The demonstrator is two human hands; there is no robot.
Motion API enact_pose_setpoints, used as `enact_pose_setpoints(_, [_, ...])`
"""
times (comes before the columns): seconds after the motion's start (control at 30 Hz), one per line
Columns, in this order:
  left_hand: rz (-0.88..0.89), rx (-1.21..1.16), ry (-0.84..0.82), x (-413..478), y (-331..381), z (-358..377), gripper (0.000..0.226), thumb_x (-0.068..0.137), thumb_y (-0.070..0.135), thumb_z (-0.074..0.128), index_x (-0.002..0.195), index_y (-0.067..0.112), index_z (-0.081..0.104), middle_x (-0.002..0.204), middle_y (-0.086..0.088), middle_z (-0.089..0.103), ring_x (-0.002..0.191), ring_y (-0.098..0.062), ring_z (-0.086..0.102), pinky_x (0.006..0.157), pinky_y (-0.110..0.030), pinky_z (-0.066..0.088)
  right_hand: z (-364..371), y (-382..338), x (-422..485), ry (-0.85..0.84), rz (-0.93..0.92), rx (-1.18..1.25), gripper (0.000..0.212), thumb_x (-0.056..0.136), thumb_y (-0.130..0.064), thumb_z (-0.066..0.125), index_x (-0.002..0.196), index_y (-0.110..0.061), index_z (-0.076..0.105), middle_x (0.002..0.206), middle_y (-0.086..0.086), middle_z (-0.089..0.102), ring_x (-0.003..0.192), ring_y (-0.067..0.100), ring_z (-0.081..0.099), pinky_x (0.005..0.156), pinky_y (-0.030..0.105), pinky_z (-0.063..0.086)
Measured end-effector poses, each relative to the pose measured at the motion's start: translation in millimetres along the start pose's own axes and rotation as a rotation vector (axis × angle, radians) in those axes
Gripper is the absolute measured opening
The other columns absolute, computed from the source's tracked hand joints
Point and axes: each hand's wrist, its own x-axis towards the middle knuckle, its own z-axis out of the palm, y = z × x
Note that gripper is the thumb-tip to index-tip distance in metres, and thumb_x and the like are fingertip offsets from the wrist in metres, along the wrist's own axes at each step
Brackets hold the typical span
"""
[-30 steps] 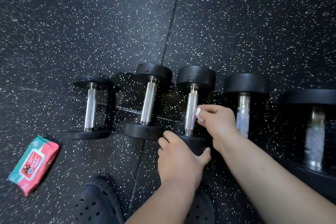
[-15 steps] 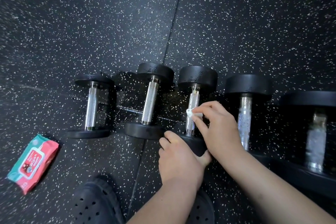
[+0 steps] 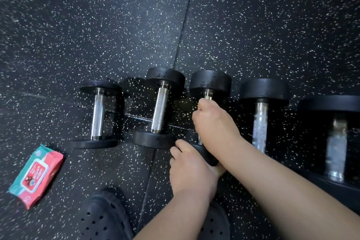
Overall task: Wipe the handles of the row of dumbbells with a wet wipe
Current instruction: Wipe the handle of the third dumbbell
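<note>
Head view: what are the hands doing?
I see the right hand [image 3: 214, 121] curled round the handle [image 3: 207, 96] of the middle dumbbell [image 3: 210, 82] in the row on the floor [image 3: 116, 25]. The left hand [image 3: 191, 167] grips its near weight.
And the wipes pack [image 3: 36, 175]?
Lying on the floor, near left.

A second ago the right hand [image 3: 214, 121] only pinched the white wipe with its fingertips against the right side of the third dumbbell [image 3: 210, 82], about halfway along the handle [image 3: 207, 95]. It then slid the wipe across the front of the bar. Now it has closed into a fist round the handle and moved up toward the far head, so the wipe is hidden and only a short stub of bare metal shows above the knuckles.
</note>
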Motion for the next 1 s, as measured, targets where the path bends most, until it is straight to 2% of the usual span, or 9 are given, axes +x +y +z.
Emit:
enact_pose_setpoints(0.1, [-0.004,0.01,0.024,1.1,-0.1,2.2,0.104,0.059,0.073,0.075,0.131,0.011,0.033,0.121,-0.006,0.047,0.109,-0.031,0.061,0.091,-0.042,0.052,-0.3,15.8,-10.3,0.079,-0.046,-0.097,0.01,0.094,-0.015,0.063,0.084,-0.015,0.065,0.098,0.002,0.057,0.084,0.029,0.059,0.065,0.036,0.05])
enact_pose_setpoints(0.17, [-0.01,0.007,0.042,2.2,-0.2,4.2,0.113,0.056,0.08,0.074,0.134,0.01,0.033,0.122,-0.006,0.047,0.108,-0.03,0.061,0.091,-0.042,0.053,-2.9,27.1,-16.7,0.115,-0.059,-0.107,0.007,0.088,-0.016,0.072,0.083,-0.012,0.069,0.091,0.004,0.056,0.076,0.028,0.059,0.061,0.039,0.053])
enact_pose_setpoints(0.27, [-0.008,0.004,0.048,1.4,-1.1,5.0,0.115,0.056,0.082,0.073,0.136,0.01,0.033,0.123,-0.005,0.047,0.108,-0.03,0.061,0.091,-0.042,0.052,-10.2,20.3,-14.5,0.069,-0.114,-0.111,0.011,0.1,-0.015,0.059,0.095,-0.013,0.068,0.103,0.008,0.059,0.089,0.03,0.061,0.069,0.037,0.048])
enact_pose_setpoints(0.37, [-0.003,-0.003,0.03,1.4,-1.9,3.4,0.105,0.059,0.071,0.075,0.134,0.011,0.033,0.123,-0.005,0.046,0.109,-0.031,0.06,0.092,-0.043,0.052,-15.2,-3.3,-2.8,-0.034,-0.085,-0.135,0.015,0.101,-0.006,0.051,0.105,-0.009,0.065,0.112,0.011,0.054,0.098,0.031,0.056,0.074,0.038,0.042])
enact_pose_setpoints(0.5, [0.012,-0.012,0.001,1.4,-1.1,0.5,0.078,0.071,0.049,0.074,0.126,0.014,0.032,0.125,-0.006,0.044,0.111,-0.033,0.058,0.092,-0.044,0.051,-16.3,-21.0,5.7,-0.142,-0.056,-0.276,0.017,0.089,0.006,0.063,0.089,-0.01,0.058,0.1,0.005,0.034,0.088,0.026,0.038,0.072,0.036,0.037])
enact_pose_setpoints(0.63, [0.0,0.004,0.025,2.4,-2.0,3.5,0.1,0.062,0.07,0.076,0.13,0.013,0.032,0.123,-0.005,0.045,0.11,-0.031,0.058,0.092,-0.042,0.051,-2.9,5.8,0.3,0.064,-0.108,-0.139,0.006,0.095,-0.011,0.064,0.089,-0.01,0.067,0.1,0.005,0.057,0.091,0.029,0.06,0.069,0.036,0.046])
enact_pose_setpoints(0.73, [-0.003,0.025,0.048,3.5,-2.3,7.6,0.111,0.057,0.083,0.074,0.131,0.012,0.032,0.122,-0.005,0.046,0.11,-0.03,0.06,0.091,-0.042,0.053,2.7,25.2,-15.6,0.271,-0.095,0.05,0.007,0.091,-0.019,0.075,0.084,-0.017,0.074,0.087,-0.002,0.061,0.075,0.025,0.062,0.062,0.036,0.053])
enact_pose_setpoints(0.9, [-0.007,0.031,0.102,3.5,-4.3,11.0,0.113,0.058,0.086,0.073,0.132,0.012,0.033,0.124,-0.005,0.048,0.108,-0.029,0.061,0.089,-0.042,0.055,3.9,38.0,-24.8,0.28,0.133,0.43,0.014,0.085,-0.016,0.08,0.085,-0.03,0.078,0.082,-0.014,0.067,0.074,0.005,0.065,0.074,0.031,0.057])
enact_pose_setpoints(1.0, [-0.004,0.037,0.103,3.5,-4.1,11.1,0.112,0.059,0.085,0.074,0.133,0.012,0.033,0.125,-0.005,0.048,0.109,-0.028,0.061,0.089,-0.04,0.054,4.7,39.3,-26.5,0.275,0.258,0.46,0.015,0.085,-0.018,0.081,0.086,-0.033,0.079,0.082,-0.018,0.073,0.077,-0.001,0.068,0.077,0.019,0.054])
